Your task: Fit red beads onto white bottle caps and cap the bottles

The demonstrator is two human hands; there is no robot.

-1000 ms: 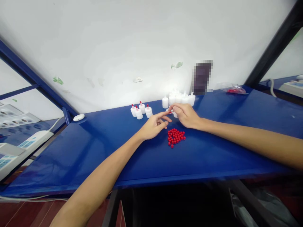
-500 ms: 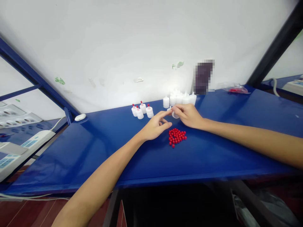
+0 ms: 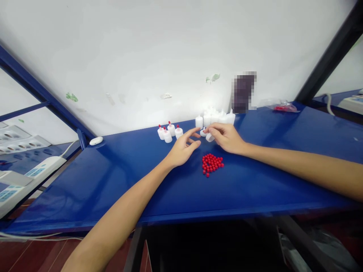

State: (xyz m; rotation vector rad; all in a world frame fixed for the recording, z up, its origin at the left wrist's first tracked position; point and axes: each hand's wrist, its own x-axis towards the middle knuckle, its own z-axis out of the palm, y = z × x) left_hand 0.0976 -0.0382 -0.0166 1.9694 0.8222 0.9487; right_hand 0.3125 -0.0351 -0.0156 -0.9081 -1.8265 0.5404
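Note:
My left hand (image 3: pixel 183 148) is open above the blue table, its thumb and fingers apart and holding nothing. Facing it, my right hand (image 3: pixel 227 138) pinches a small white plastic cap (image 3: pixel 210 137) with a round rim. A bit of red shows at its fingertips, beside another small white piece (image 3: pixel 202 133); whether these parts join is partly hidden by the fingers. Small red caps (image 3: pixel 212 163) lie in a loose pile just in front of both hands. White bottles with red-tipped nozzles (image 3: pixel 168 136) stand behind my left hand.
More white bottles (image 3: pixel 199 121) crowd together against the wall behind my right hand. A clear plastic bag with red items (image 3: pixel 282 107) lies at the back right. A white oval object (image 3: pixel 96 141) sits at the table's left edge, near a power strip (image 3: pixel 35 172).
My left hand has drawn back slightly to the left, and its index finger has come away from the white piece at my right fingertips. My right hand has stayed nearly in place.

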